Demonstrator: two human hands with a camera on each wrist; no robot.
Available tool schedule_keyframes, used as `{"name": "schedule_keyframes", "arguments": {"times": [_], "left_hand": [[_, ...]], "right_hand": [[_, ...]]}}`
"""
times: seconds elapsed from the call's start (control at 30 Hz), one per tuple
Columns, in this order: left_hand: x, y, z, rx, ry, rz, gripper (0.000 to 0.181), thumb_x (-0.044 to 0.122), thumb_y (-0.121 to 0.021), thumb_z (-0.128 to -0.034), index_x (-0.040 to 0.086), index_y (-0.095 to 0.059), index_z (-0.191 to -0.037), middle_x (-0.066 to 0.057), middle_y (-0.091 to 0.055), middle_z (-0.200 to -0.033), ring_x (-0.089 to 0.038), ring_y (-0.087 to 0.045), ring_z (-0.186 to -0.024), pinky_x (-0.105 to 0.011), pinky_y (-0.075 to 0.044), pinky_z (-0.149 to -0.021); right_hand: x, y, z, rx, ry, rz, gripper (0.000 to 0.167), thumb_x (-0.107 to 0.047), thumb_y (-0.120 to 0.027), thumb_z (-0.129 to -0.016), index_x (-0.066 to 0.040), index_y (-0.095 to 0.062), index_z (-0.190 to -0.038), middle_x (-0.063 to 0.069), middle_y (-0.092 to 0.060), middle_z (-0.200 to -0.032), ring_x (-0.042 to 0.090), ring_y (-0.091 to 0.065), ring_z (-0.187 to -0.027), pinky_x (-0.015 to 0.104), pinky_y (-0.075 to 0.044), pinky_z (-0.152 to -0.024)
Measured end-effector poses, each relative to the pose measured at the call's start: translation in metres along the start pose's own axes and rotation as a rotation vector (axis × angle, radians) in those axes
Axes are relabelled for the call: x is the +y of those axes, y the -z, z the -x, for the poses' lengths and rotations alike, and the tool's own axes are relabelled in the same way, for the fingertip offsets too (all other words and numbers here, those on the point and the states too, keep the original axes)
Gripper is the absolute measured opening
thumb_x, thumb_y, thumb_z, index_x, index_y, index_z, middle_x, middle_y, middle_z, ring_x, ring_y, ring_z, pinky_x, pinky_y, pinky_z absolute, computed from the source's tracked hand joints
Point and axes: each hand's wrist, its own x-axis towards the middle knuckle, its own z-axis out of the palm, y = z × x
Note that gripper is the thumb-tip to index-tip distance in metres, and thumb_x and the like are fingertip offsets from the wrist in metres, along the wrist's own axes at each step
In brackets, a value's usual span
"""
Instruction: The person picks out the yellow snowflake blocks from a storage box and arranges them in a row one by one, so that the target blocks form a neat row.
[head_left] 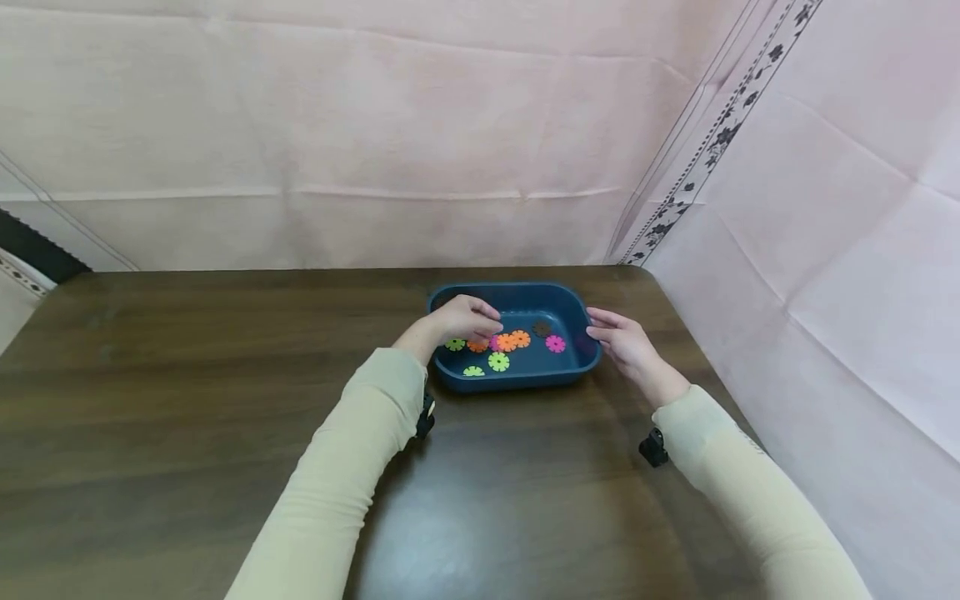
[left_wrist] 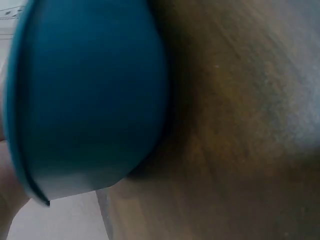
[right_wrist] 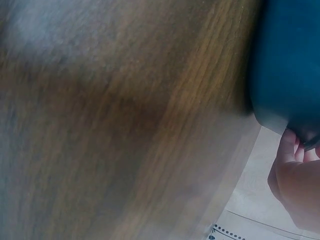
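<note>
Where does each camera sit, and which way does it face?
On the head: faces forward and down at a dark blue, plastic-looking, rectangular basin of multicoloured flower-shaped pieces on a brown wood-grain table; pale sleeves, left hand and right hand show.
On the left wrist: faces the basin's outer wall and the table; part of the left hand or wrist shows at the left edge.
On the right wrist: faces mostly the table, basin at right; the right hand shows.
Both wrist views share the basin's outside and the table.
</note>
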Motion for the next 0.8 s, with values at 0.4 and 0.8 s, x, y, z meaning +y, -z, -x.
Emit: {"name": "schedule_keyframes", "arguments": {"times": [0.4, 0.8], "left_hand": [[-0.008, -0.012, 0.002, 0.042, 0.052, -0.205, 0.033, 0.013, -0.066, -0.0867, 0.0, -0.062, -0.117, -0.014, -0.061, -0.12, -0.023, -0.065, -0.098, -0.03, -0.054, -0.085], [-0.004, -0.032, 0.006, 0.115, -0.05, -0.569, 0.012, 0.015, -0.07, -0.0831, 0.005, -0.068, -0.09, -0.007, -0.065, -0.096, -0.017, -0.056, -0.082, -0.031, -0.051, -0.08]], "right_hand": [[-0.004, -0.002, -0.001, -0.009, -0.013, -0.015, 0.052, -0.009, -0.051, -0.096, -0.009, -0.034, -0.145, 0.008, -0.046, -0.132, 0.004, -0.055, -0.101, 0.028, -0.036, -0.108], [-0.001, 0.0, 0.0, -0.018, -0.001, -0.024, 0.052, -0.008, -0.049, -0.096, -0.007, -0.032, -0.145, 0.009, -0.045, -0.13, 0.003, -0.056, -0.099, 0.014, -0.047, -0.091]]}}
